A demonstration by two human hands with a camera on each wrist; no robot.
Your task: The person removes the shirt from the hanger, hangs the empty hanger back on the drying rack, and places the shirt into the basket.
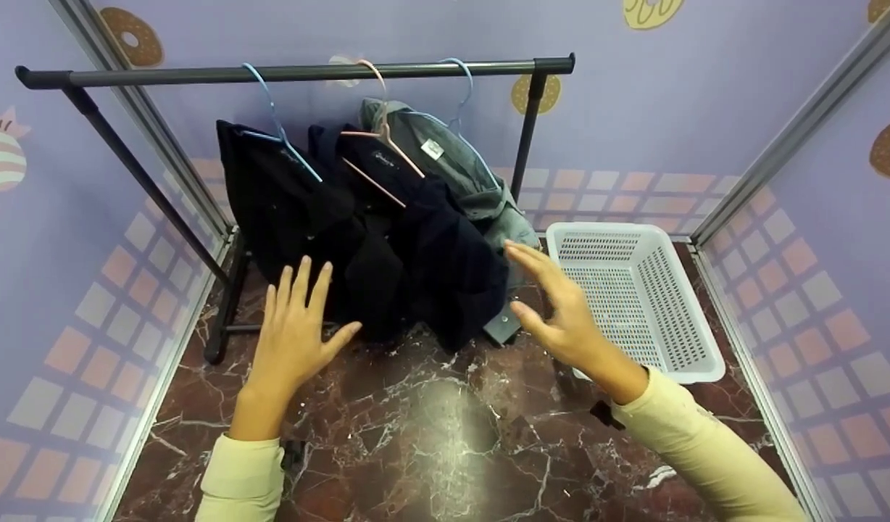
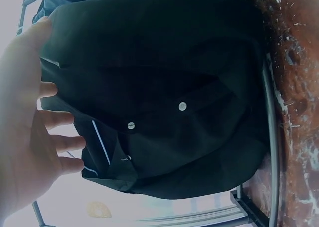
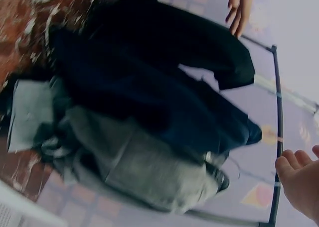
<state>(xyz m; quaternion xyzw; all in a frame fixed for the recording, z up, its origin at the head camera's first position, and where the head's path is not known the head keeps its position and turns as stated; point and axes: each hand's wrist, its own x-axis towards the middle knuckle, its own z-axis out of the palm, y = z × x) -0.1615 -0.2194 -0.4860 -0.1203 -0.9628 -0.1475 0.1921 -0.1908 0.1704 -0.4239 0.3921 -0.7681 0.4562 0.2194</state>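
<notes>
Under rail, three garments hang, long axes downward.

You are in a small booth, its wider setting unclear: lilac walls printed with doughnuts and coloured squares meet at metal strips around a marbled floor, with a clothes rack and white basket before you.

I could read no words, brands or numbers over my feed. At the upper centre of the head view, a white tag on the grey garment was too small to decipher, as was the pale marking inside the navy garment just left.
</notes>
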